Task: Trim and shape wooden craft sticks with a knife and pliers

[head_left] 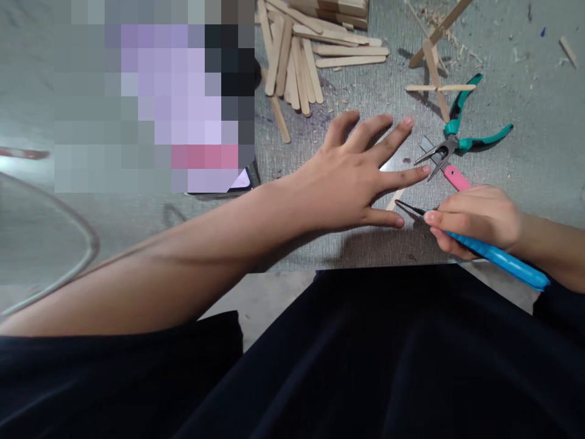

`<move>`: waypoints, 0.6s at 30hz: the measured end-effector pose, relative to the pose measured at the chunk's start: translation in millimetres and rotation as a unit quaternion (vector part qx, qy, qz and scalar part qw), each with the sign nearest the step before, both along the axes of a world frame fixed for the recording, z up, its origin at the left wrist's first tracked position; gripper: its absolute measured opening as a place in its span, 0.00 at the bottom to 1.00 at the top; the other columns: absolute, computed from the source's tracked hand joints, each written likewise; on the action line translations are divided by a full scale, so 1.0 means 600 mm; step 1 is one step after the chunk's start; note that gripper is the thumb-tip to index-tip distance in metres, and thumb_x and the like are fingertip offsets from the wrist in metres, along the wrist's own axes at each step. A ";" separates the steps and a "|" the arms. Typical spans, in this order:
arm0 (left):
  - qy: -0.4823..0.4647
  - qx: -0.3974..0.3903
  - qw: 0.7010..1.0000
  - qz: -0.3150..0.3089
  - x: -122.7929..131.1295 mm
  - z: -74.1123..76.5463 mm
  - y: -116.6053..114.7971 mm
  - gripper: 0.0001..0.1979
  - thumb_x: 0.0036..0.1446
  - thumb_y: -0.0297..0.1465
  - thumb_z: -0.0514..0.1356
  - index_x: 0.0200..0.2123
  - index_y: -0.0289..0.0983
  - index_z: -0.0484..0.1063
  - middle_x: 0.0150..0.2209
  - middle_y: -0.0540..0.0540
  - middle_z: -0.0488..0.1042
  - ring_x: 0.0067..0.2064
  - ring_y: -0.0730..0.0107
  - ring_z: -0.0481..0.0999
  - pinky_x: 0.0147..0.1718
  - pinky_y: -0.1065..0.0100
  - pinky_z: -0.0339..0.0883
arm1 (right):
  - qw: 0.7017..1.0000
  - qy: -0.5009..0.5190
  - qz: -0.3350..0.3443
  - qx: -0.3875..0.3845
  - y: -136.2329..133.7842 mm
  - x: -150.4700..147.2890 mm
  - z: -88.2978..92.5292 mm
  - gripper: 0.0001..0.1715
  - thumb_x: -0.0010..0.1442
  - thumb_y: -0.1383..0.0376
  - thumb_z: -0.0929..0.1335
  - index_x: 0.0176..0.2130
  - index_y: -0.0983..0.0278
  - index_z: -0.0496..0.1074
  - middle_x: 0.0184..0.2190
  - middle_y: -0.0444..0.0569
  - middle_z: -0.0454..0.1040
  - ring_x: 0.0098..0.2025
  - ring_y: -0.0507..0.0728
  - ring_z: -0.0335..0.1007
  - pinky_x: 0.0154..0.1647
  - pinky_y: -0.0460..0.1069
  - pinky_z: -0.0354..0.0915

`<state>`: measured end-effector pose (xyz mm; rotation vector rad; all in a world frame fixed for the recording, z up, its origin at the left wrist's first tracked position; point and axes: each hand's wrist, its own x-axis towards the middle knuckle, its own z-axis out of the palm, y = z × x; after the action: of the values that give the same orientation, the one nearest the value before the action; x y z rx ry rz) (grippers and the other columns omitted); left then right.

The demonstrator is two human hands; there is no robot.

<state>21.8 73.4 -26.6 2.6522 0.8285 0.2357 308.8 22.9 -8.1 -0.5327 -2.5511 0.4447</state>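
Above the grey tabletop, my left hand (354,167) is spread with its fingers apart and holds nothing. A short piece of craft stick (395,199) lies between its thumb and index finger. My right hand (482,213) grips a slim tool with a blue handle (507,262). The tool's thin dark tip meets or hovers just over that stick piece; I cannot tell which. Past my right hand, teal-handled needle-nose pliers (451,144) rest with jaws apart, lying across a pink-handled cutter knife (457,177). The left index fingertip is close to the plier jaws.
Loose craft sticks (299,67) are heaped at the back, beside stacked bundles (329,8). Crossed sticks (432,64) and wood shavings (461,46) lie behind the pliers. A pale cable (94,241) curves at left. A blurred patch hides the upper left.
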 end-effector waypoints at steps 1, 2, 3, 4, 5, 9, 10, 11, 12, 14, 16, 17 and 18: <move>0.002 0.004 1.000 0.000 0.000 -0.001 0.000 0.42 0.63 0.62 0.64 0.75 0.59 0.63 0.82 0.40 0.51 0.79 0.26 0.52 0.72 0.22 0.43 | 1.000 -0.005 0.001 -0.001 0.000 0.000 0.001 0.21 0.69 0.71 0.72 0.60 0.64 0.71 0.34 0.40 0.82 0.30 0.50 0.76 0.34 0.47 0.68; 0.003 0.008 1.000 0.000 -0.001 -0.002 -0.001 0.42 0.63 0.62 0.65 0.75 0.59 0.63 0.82 0.39 0.51 0.79 0.26 0.53 0.72 0.22 0.43 | 1.000 -0.011 0.003 -0.002 -0.001 0.001 0.003 0.22 0.69 0.71 0.72 0.60 0.64 0.71 0.34 0.40 0.81 0.30 0.50 0.76 0.34 0.47 0.68; 0.003 0.011 1.000 -0.001 -0.001 -0.003 -0.001 0.42 0.63 0.61 0.65 0.75 0.59 0.63 0.82 0.39 0.51 0.79 0.26 0.53 0.72 0.22 0.44 | 1.000 -0.019 0.006 -0.005 -0.001 0.001 0.004 0.22 0.69 0.71 0.72 0.60 0.64 0.70 0.34 0.40 0.81 0.30 0.50 0.76 0.34 0.47 0.68; 0.002 0.014 1.000 -0.001 -0.001 -0.003 -0.001 0.41 0.63 0.61 0.65 0.75 0.59 0.63 0.82 0.39 0.51 0.79 0.26 0.53 0.72 0.22 0.44 | 1.000 -0.025 0.010 -0.006 -0.001 0.001 0.005 0.22 0.69 0.71 0.72 0.61 0.64 0.70 0.34 0.39 0.81 0.31 0.50 0.76 0.34 0.47 0.68; 0.001 0.016 1.000 -0.001 -0.001 -0.004 -0.001 0.41 0.63 0.60 0.65 0.75 0.59 0.63 0.82 0.39 0.51 0.79 0.26 0.53 0.72 0.22 0.44 | 1.000 -0.027 0.012 -0.007 -0.001 0.001 0.006 0.22 0.69 0.71 0.71 0.60 0.64 0.70 0.34 0.39 0.81 0.31 0.49 0.76 0.35 0.47 0.68; -0.008 0.015 1.000 0.001 -0.001 -0.006 -0.001 0.41 0.63 0.60 0.66 0.75 0.58 0.64 0.81 0.39 0.53 0.79 0.26 0.54 0.72 0.22 0.44 | 0.999 -0.031 0.013 0.000 0.000 0.001 0.008 0.19 0.70 0.71 0.69 0.59 0.62 0.70 0.34 0.38 0.81 0.30 0.48 0.75 0.36 0.47 0.68; -0.009 0.015 1.000 0.001 0.000 -0.006 -0.001 0.41 0.63 0.60 0.66 0.75 0.58 0.65 0.81 0.38 0.53 0.78 0.26 0.54 0.72 0.22 0.44 | 0.999 -0.033 0.014 0.001 0.001 0.001 0.008 0.18 0.70 0.72 0.69 0.58 0.62 0.70 0.33 0.38 0.81 0.30 0.48 0.74 0.35 0.47 0.68; -0.010 0.014 1.000 0.001 0.000 -0.005 -0.001 0.41 0.63 0.60 0.67 0.75 0.58 0.64 0.81 0.38 0.53 0.78 0.26 0.54 0.72 0.22 0.44 | 0.999 -0.033 0.016 0.002 0.001 0.000 0.008 0.18 0.70 0.72 0.69 0.58 0.62 0.71 0.33 0.38 0.81 0.30 0.48 0.74 0.35 0.47 0.68; -0.011 0.014 1.000 0.000 0.000 -0.005 -0.001 0.41 0.63 0.60 0.67 0.75 0.58 0.64 0.81 0.38 0.54 0.78 0.26 0.54 0.72 0.22 0.44 | 0.999 -0.031 0.018 0.001 0.002 0.000 0.008 0.17 0.70 0.72 0.69 0.57 0.63 0.71 0.32 0.38 0.80 0.29 0.48 0.74 0.35 0.47 0.68; -0.014 0.014 1.000 0.001 0.000 -0.005 -0.001 0.41 0.62 0.59 0.68 0.75 0.58 0.64 0.81 0.38 0.54 0.78 0.26 0.54 0.72 0.23 0.45 | 0.999 -0.021 0.026 -0.006 0.002 0.001 0.010 0.16 0.70 0.73 0.70 0.55 0.62 0.71 0.31 0.37 0.80 0.29 0.48 0.74 0.35 0.47 0.68; -0.018 0.015 1.000 0.001 0.001 -0.005 -0.001 0.42 0.62 0.59 0.68 0.75 0.57 0.64 0.81 0.38 0.55 0.78 0.25 0.55 0.72 0.23 0.45 | 0.999 -0.013 0.030 -0.022 0.000 0.002 0.011 0.15 0.70 0.73 0.70 0.54 0.60 0.72 0.31 0.36 0.81 0.28 0.47 0.75 0.36 0.47 0.69; -0.019 0.015 1.000 0.001 0.001 -0.005 -0.001 0.42 0.61 0.59 0.69 0.75 0.57 0.64 0.81 0.37 0.55 0.78 0.25 0.55 0.72 0.23 0.45 | 0.999 -0.015 0.029 -0.033 -0.001 0.002 0.012 0.15 0.71 0.73 0.70 0.54 0.60 0.72 0.32 0.36 0.82 0.28 0.47 0.75 0.37 0.47 0.70; -0.020 0.016 1.000 0.001 0.001 -0.005 -0.001 0.43 0.61 0.59 0.69 0.75 0.57 0.65 0.81 0.37 0.55 0.78 0.25 0.55 0.72 0.23 0.46 | 0.999 -0.018 0.024 -0.041 -0.003 0.002 0.012 0.15 0.71 0.73 0.70 0.54 0.59 0.73 0.32 0.36 0.83 0.29 0.47 0.76 0.38 0.47 0.70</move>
<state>22.5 72.9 -29.7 2.6676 0.8204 0.3045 309.8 21.2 -0.7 -0.5153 -2.5933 0.5640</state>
